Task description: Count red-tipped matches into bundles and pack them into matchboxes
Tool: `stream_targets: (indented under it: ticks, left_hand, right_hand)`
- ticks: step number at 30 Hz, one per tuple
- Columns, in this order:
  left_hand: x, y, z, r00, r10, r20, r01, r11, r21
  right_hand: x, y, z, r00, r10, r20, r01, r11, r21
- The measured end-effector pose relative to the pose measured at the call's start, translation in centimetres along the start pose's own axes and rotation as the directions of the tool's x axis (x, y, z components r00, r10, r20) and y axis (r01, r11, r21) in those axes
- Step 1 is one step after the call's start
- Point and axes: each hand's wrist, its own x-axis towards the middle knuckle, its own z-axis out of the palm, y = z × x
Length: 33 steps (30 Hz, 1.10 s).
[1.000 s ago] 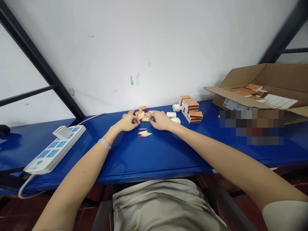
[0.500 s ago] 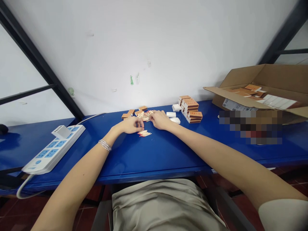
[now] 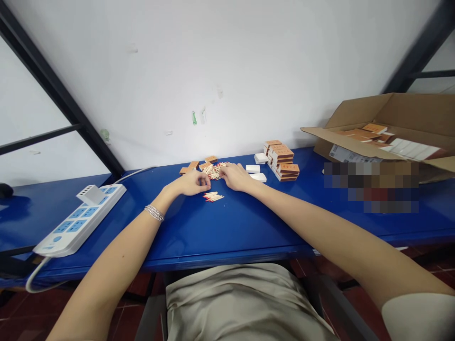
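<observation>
A loose heap of red-tipped matches point(image 3: 214, 171) lies on the blue table against several orange matchboxes. My right hand point(image 3: 234, 177) reaches in from the right, its thumb and fingers pinched together on matches at the heap's edge; its fingertips are partly hidden. Left of the heap, my left hand point(image 3: 192, 183) is loosely curled, with a gap between thumb and forefinger and nothing visible in it. Just below its fingertips, apart from them, a small bunch of matches point(image 3: 213, 196) lies roughly side by side, most red tips to the left.
White matchbox trays point(image 3: 258, 177) lie right of my right hand. Beyond them stands a stack of orange matchboxes point(image 3: 282, 154). An open cardboard box point(image 3: 320, 142) of matchboxes sits far right. A white power strip point(image 3: 80, 222) with its cable is at left. Behind rises a white wall.
My left hand has drawn slightly left and up, off the small bunch of matches. My right hand has shifted slightly left at the heap.
</observation>
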Motion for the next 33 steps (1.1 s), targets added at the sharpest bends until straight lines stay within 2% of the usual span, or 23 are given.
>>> stream_targets:
  ticks: [6,13,17,23,30,33]
  left_hand:
    - [0.0,-0.2,0.0,1.0,-0.004,-0.007,0.005,1.0,0.015]
    - [0.1,-0.5,0.0,1.0,-0.002,-0.007,0.002,1.0,0.013]
    - [0.1,-0.4,-0.1,1.0,-0.007,-0.017,0.007,1.0,0.004]
    - [0.0,-0.5,-0.2,0.999,-0.012,-0.039,0.011,1.0,-0.024]
    - [0.1,-0.7,-0.2,0.999,-0.003,-0.046,0.001,0.999,-0.032]
    - [0.1,-0.6,-0.3,0.999,-0.001,-0.041,0.0,1.0,-0.022]
  right_hand:
    - [-0.2,-0.2,-0.4,0.999,-0.013,0.035,0.015,0.999,-0.048]
    - [-0.4,-0.4,-0.8,0.992,-0.124,0.039,0.128,0.983,-0.132]
    - [-0.6,-0.6,-1.3,0.992,-0.118,0.04,0.123,0.977,-0.174]
    - [-1.0,-1.0,-2.3,0.988,-0.116,0.1,0.127,0.987,-0.103]
    - [-0.9,-1.1,-1.8,0.989,-0.117,0.092,0.124,0.989,-0.082]
    - [-1.1,-2.0,-1.5,0.985,-0.155,0.07,0.152,0.987,0.047]
